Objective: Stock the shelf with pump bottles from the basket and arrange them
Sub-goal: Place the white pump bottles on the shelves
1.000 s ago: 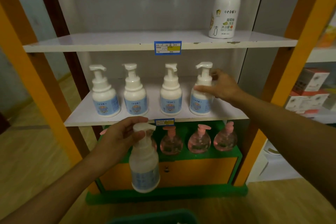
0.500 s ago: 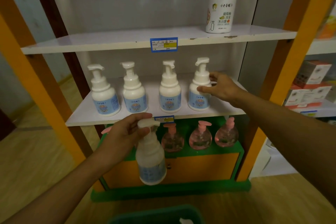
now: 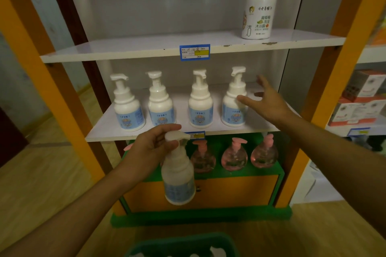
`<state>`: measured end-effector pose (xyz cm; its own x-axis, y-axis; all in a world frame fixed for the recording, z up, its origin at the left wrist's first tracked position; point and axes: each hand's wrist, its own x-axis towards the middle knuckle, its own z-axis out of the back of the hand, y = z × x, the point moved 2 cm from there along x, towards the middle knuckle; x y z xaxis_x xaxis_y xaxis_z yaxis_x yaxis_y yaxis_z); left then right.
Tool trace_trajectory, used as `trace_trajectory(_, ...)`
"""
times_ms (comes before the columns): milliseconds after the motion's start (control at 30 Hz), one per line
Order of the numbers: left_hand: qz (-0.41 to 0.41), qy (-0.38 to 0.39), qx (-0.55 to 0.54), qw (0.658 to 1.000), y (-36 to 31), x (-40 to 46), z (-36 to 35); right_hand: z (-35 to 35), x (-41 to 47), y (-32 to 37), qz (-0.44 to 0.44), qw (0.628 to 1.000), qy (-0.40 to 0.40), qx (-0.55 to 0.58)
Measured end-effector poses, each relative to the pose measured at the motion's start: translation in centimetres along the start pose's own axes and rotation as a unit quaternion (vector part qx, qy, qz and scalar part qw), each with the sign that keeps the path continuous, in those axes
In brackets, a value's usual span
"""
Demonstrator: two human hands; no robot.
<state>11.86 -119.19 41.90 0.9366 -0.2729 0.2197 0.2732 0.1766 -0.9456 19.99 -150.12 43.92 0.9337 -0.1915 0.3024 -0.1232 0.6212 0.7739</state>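
Several white pump bottles with blue labels stand in a row on the middle shelf (image 3: pixel 104 131); the rightmost bottle (image 3: pixel 234 106) is nearest my right hand (image 3: pixel 265 102). That hand hovers just right of it with fingers spread, holding nothing. My left hand (image 3: pixel 152 150) grips the neck of another white pump bottle (image 3: pixel 178 175), which hangs upright in front of the shelf's edge, below the row. The green basket (image 3: pixel 183 242) sits at the bottom of the view, with white pump tops showing inside.
A tall white bottle (image 3: pixel 260 4) stands on the upper shelf (image 3: pixel 146 50). Pink round pump bottles (image 3: pixel 234 156) line the green ledge below. Orange uprights (image 3: pixel 342 69) frame the unit. Boxes (image 3: pixel 359 98) fill the neighbouring shelf at right. Bare shelf lies right of the row.
My right hand has let go of the rightmost shelf bottle and drawn back to the right with fingers spread. My left hand has brought the held bottle a little to the right.
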Motion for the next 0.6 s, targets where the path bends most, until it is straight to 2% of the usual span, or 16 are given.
trace_trajectory(67,-0.005,0.002,0.0,1.0,-0.4,0.2,-0.3,0.4,-2.4,0.3,0.053,0.997,-0.063,-0.006)
trace_trajectory(100,-0.008,0.006,0.004,1.0,-0.6,0.3,-0.6,0.3,-3.8,0.4,0.064,0.997,-0.043,-0.006)
trace_trajectory(167,-0.016,0.011,0.009,1.0,-1.2,0.7,-1.3,-0.6,-6.4,0.7,0.052,0.995,0.081,0.01)
trace_trajectory(233,-0.024,0.016,0.008,1.0,-1.8,1.1,-2.3,-2.0,-8.7,1.5,0.022,0.976,0.215,0.033)
trace_trajectory(300,-0.033,0.029,0.016,0.999,-2.3,1.6,-3.6,-3.4,-10.2,2.4,0.028,0.962,0.269,0.033)
trace_trajectory(400,-0.05,0.045,0.008,0.998,-3.4,2.0,-5.7,-4.6,-11.0,3.3,0.053,0.962,0.263,0.055)
trace_trajectory(600,-0.098,0.001,0.022,0.995,-4.9,2.2,-8.5,-3.4,-12.3,3.2,0.068,0.985,0.153,0.044)
